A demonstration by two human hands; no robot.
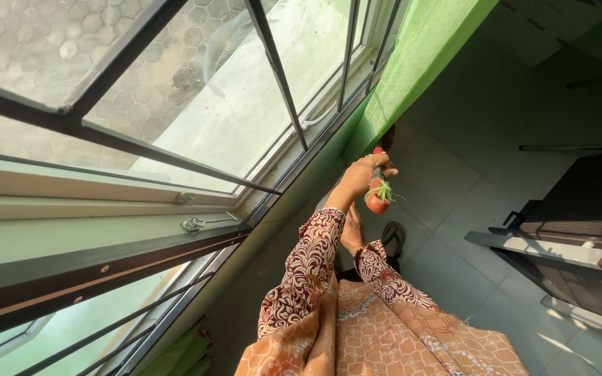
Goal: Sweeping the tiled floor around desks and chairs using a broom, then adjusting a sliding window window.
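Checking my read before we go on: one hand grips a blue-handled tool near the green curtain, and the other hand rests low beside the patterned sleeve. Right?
Not quite. The head view shows the tool handle is red-orange, not blue, with green threads caught on it. The rest holds: the left hand grips it near the green curtain, and the right hand sits lower beside the patterned sleeve.

window (175, 104): barred, sunlit | curtain (426, 49): green | floor (454, 209): pale tiles | furniture (580, 209): dark wood

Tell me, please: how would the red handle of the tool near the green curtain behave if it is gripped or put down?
The red handle looks rounded and smooth, so it may slip or roll. It seems rigid and light: one hand holds it up. Green threads on it could snag.
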